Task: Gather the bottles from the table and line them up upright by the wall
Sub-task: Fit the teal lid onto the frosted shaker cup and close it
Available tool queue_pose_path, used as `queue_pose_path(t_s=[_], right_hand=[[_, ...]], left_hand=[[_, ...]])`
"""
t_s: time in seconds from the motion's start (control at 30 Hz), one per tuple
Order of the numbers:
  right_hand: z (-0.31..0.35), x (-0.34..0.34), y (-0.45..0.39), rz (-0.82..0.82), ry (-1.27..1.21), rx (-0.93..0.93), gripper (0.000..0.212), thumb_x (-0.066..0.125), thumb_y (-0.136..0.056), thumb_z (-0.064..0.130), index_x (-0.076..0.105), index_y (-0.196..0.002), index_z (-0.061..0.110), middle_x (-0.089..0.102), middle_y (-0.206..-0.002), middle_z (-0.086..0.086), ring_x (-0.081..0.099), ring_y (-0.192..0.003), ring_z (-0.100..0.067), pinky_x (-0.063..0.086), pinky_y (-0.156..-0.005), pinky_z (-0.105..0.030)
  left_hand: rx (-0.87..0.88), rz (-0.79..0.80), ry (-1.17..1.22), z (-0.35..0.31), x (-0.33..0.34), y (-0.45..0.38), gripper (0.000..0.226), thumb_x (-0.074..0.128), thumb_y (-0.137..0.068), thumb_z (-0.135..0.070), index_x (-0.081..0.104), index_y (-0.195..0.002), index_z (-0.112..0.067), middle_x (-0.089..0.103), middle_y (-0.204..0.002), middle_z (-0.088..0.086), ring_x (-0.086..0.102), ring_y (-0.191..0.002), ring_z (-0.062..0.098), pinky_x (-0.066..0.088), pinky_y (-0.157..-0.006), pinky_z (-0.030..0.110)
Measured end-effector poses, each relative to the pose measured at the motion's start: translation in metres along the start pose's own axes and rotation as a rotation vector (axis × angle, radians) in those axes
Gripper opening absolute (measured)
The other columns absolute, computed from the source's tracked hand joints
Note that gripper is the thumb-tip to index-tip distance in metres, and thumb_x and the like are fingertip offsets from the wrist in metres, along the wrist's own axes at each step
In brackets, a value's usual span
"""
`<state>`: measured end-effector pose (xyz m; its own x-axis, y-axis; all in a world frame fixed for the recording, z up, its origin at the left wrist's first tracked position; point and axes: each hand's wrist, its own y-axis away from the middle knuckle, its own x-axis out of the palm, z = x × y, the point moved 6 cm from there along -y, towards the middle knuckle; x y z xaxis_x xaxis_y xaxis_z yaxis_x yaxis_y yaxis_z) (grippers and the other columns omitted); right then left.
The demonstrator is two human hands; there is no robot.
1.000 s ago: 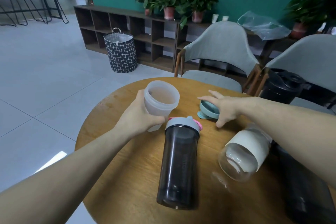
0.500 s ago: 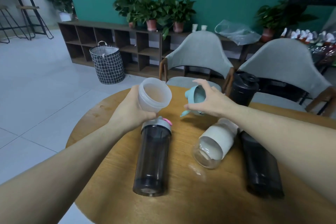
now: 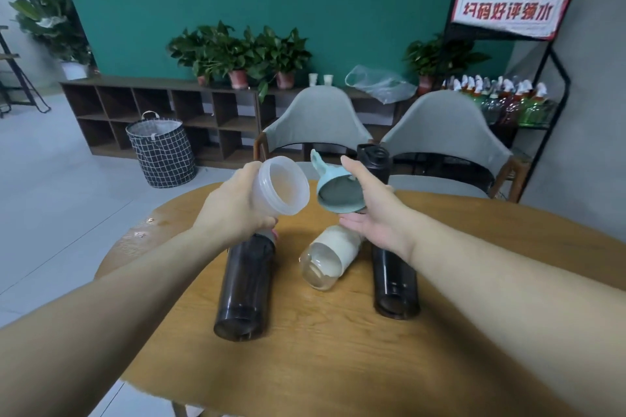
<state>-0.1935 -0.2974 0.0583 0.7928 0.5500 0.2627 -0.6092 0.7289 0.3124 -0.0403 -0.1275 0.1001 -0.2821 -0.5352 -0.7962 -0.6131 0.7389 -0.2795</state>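
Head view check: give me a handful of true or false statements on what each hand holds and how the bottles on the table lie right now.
1. The left hand holds a translucent cup with its open mouth showing. True.
2. The right hand is empty. False: it holds a light blue lid.
3. The lid is already screwed onto the cup. False: the two are apart, side by side above the table.
4. The dark bottle under the left hand lies on its side. True.
5. The white-sleeved glass bottle stands upright. False: it lies on its side.
6. A black bottle stands upright at the table's far edge. True.
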Motion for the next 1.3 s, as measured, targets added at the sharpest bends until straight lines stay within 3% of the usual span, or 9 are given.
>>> queue_pose_path(t_s=[0.17,0.3,0.43,0.53,0.7,0.93,1.07,1.17,1.3], right_hand=[[-0.002,-0.017,0.021,0.026,-0.194,0.002,0.131,0.098,-0.032,0.066,0.047,-0.144,0.022,0.062,-0.138,-0.012,0.072,-0.114,-0.032,0.056,-0.103,-0.046],[0.0,-0.033,0.038,-0.011,-0.288,-0.089,0.108,0.098,-0.046,0.054,0.052,-0.136,0.017,0.069,-0.129,-0.014,0.078,-0.1,-0.029,0.065,-0.081,-0.037],[-0.002,-0.034,0.06,0.053,-0.262,-0.159,0.102,0.097,-0.055,0.05,0.05,-0.139,0.016,0.069,-0.129,-0.016,0.078,-0.103,-0.028,0.065,-0.083,-0.039],[-0.007,-0.036,0.073,0.042,-0.103,-0.247,0.089,0.091,-0.067,0.05,0.041,-0.138,0.028,0.064,-0.129,-0.01,0.072,-0.11,-0.024,0.059,-0.099,-0.044],[-0.008,-0.042,0.09,0.096,0.169,-0.338,0.1,0.09,-0.058,0.057,0.04,-0.144,0.045,0.059,-0.136,-0.003,0.065,-0.119,-0.021,0.052,-0.106,-0.044],[0.003,-0.051,0.091,0.424,0.679,-0.349,0.088,0.087,-0.08,0.029,0.039,-0.152,0.041,0.055,-0.144,0.003,0.059,-0.124,-0.006,0.049,-0.101,-0.021],[0.003,-0.05,0.092,0.516,0.936,-0.371,0.081,0.087,-0.073,0.031,0.044,-0.138,0.054,0.056,-0.141,0.006,0.057,-0.129,-0.012,0.049,-0.109,-0.034],[0.001,-0.046,0.09,0.494,1.005,-0.4,0.075,0.087,-0.071,0.037,0.046,-0.133,0.048,0.059,-0.132,0.003,0.06,-0.123,-0.014,0.052,-0.104,-0.035],[-0.004,-0.043,0.087,0.334,0.844,-0.264,0.071,0.08,-0.079,0.057,0.046,-0.132,0.025,0.068,-0.119,-0.006,0.075,-0.096,-0.021,0.063,-0.083,-0.036]], left_hand=[[0.034,0.006,0.007,-0.028,0.011,0.02,0.093,0.085,-0.058,-0.026,0.036,-0.137,-0.035,0.054,-0.127,-0.004,0.058,-0.112,0.026,0.052,-0.091,0.049],[0.06,0.04,0.052,-0.043,0.022,0.033,0.094,0.082,-0.058,-0.028,0.037,-0.141,-0.034,0.05,-0.131,-0.004,0.053,-0.118,0.026,0.049,-0.094,0.051],[0.086,0.089,0.011,-0.064,0.039,0.048,0.098,0.083,-0.061,-0.03,0.034,-0.146,-0.032,0.047,-0.135,-0.003,0.05,-0.122,0.025,0.047,-0.096,0.05],[0.122,0.109,-0.022,-0.079,0.049,0.058,0.097,0.08,-0.061,-0.037,0.032,-0.145,-0.036,0.048,-0.131,-0.004,0.05,-0.118,0.025,0.048,-0.094,0.05],[0.138,0.165,0.029,-0.086,0.054,0.064,0.103,0.08,-0.06,-0.038,0.028,-0.149,-0.036,0.045,-0.121,-0.004,0.051,-0.113,0.025,0.049,-0.095,0.049],[0.131,0.388,0.114,-0.075,0.062,0.069,0.112,0.083,-0.057,-0.033,0.022,-0.15,-0.046,0.041,-0.123,-0.006,0.051,-0.115,0.021,0.049,-0.1,0.044],[0.151,0.49,0.159,-0.068,0.069,0.07,0.106,0.082,-0.053,-0.037,0.027,-0.143,-0.051,0.044,-0.13,-0.004,0.051,-0.119,0.018,0.048,-0.103,0.044],[0.172,0.471,0.167,-0.062,0.069,0.072,0.103,0.083,-0.054,-0.037,0.029,-0.141,-0.051,0.045,-0.127,-0.004,0.054,-0.116,0.018,0.05,-0.1,0.043],[0.24,0.254,-0.001,-0.062,0.06,0.079,0.105,0.076,-0.054,-0.051,0.023,-0.145,-0.053,0.041,-0.109,-0.009,0.055,-0.101,0.02,0.05,-0.089,0.045]])
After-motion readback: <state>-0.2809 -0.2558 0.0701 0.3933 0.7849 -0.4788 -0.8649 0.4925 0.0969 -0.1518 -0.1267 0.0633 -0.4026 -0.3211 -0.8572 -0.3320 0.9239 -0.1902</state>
